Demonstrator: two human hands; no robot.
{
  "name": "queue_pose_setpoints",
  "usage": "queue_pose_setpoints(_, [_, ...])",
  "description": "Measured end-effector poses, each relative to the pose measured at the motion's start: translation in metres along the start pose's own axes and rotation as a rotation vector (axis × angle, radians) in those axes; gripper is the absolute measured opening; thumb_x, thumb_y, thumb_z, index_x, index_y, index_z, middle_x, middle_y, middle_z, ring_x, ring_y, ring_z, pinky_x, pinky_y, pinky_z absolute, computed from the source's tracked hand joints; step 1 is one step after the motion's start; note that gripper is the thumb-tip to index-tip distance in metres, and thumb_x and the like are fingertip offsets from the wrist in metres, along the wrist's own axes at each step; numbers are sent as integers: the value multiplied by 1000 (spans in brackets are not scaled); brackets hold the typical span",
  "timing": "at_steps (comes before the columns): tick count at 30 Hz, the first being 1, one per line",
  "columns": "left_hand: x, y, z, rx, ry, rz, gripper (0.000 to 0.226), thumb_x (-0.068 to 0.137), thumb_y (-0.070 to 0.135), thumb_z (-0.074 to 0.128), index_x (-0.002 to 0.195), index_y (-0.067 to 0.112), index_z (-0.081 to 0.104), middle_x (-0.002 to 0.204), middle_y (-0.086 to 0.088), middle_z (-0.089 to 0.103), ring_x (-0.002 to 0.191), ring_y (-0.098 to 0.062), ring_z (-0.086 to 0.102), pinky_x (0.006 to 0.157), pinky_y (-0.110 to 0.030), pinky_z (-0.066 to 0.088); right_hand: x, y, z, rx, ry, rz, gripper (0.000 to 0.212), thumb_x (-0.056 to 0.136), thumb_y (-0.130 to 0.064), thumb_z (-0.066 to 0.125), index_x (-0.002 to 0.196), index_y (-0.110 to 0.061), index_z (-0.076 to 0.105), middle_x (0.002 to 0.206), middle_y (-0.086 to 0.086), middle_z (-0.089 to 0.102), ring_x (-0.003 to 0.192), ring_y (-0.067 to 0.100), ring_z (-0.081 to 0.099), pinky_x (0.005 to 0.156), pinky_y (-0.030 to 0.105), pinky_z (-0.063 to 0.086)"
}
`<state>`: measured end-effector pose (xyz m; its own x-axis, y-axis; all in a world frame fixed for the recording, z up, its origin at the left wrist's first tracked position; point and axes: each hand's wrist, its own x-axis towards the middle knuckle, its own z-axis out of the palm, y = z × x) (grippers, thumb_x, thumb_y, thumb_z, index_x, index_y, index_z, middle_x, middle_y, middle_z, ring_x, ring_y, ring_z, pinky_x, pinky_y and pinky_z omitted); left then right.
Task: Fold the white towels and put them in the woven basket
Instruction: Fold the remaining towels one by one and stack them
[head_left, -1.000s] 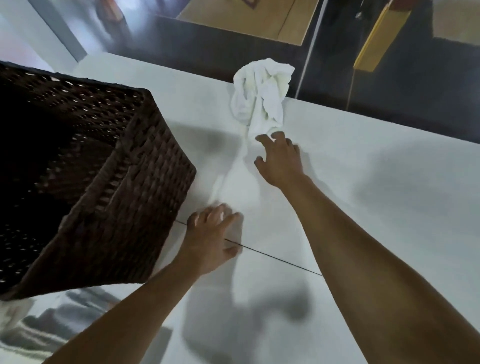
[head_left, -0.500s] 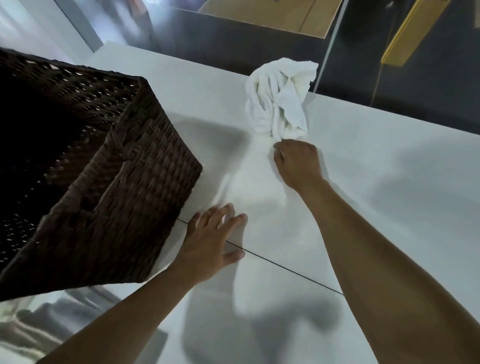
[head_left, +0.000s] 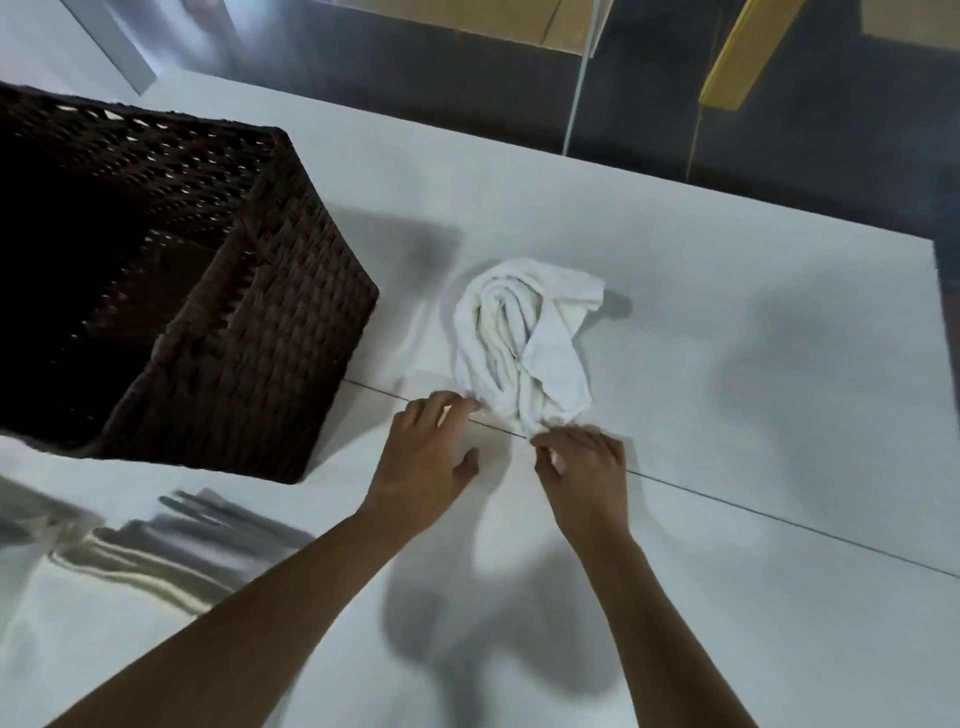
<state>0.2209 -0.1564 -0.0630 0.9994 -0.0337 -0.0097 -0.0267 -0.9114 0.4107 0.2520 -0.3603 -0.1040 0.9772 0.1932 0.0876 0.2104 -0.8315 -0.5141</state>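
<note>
Towel: a white towel (head_left: 524, 345) lies crumpled in twisted folds at the centre of the frame on the white table (head_left: 753, 364), just right of the basket, not yet folded.
Left hand: the left hand (head_left: 426, 457) has its fingertips curled onto the towel's lower left edge; a firm pinch cannot be told.
Right hand: the right hand (head_left: 584, 465) pinches the towel's lower right corner, fingers bunched together.
Change: half a second ago the towel sat at the table's far edge under the right hand alone, the left flat on the table; now it is nearer, both hands on it.
Surroundings: a dark woven basket (head_left: 249, 332) stands at the left of the frame, apart from the towel; a thin seam (head_left: 779, 519) crosses the table beneath the hands.
</note>
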Motion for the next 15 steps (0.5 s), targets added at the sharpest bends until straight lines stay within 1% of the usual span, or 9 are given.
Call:
queue_pose_setpoints(2, [-13,19,-8,-10,30,82,56,80,23,72,132,23,52,132,1,53,110,-25,53,96,-37,46,-21,-10,-14,53,-31,14,21,81,-9,77,90,-28,73,93,-12,74,94,16,68,89,33,40])
queue_pose_setpoints(3, [-19,27,-12,-5,9,118,61,80,24,73,136,25,50,137,2,51,113,-24,51,97,-37,46,-31,-17,-23,102,-41,10,22,84,-9,74,93,-28,71,95,-14,72,96,12,67,89,33,42])
queue_pose_setpoints(4, [-24,33,-16,9,-36,154,67,81,26,74,141,29,46,143,3,46,118,-23,48,100,-36,44,-40,-24,-34,155,-46,5,23,87,-7,71,95,-28,70,97,-18,70,98,3,63,90,31,43])
queue_pose_setpoints(6, [-34,40,-21,39,-142,221,73,84,34,73,148,37,38,152,4,38,130,-22,39,106,-36,38,-58,-40,-58,240,-58,4,26,89,-3,66,98,-28,65,101,-24,66,99,-13,54,90,18,41])
queue_pose_setpoints(7, [-39,43,-24,34,-168,253,71,85,35,73,146,39,39,153,3,39,133,-23,38,107,-38,38,-66,-49,-72,271,-72,6,26,90,-3,63,99,-28,63,102,-25,65,99,-16,53,89,13,39])
queue_pose_setpoints(9, [-48,50,-31,-11,-139,311,56,84,34,75,135,36,51,142,3,49,129,-25,43,103,-40,43,-82,-65,-97,347,-102,38,27,94,-4,59,102,-30,56,105,-22,65,102,-9,58,85,12,42])
queue_pose_setpoints(11, [-54,60,-44,-20,-48,358,42,83,32,76,122,31,61,130,3,55,119,-25,49,95,-39,46,-95,-80,-120,458,-79,100,28,98,-4,55,107,-30,54,106,-18,64,103,3,62,81,13,46])
queue_pose_setpoints(13, [-59,73,-61,22,9,438,37,83,33,76,116,25,62,123,2,58,112,-25,52,91,-37,46,-108,-94,-139,601,26,170,32,98,-1,55,114,-29,57,103,-15,64,100,11,64,80,12,47])
queue_pose_setpoints(15, [-67,88,-82,39,3,513,29,88,36,68,111,20,61,106,1,63,102,-24,56,85,-38,48,-117,-108,-157,717,150,235,34,97,2,57,116,-27,60,96,-12,64,88,12,65,74,12,46])
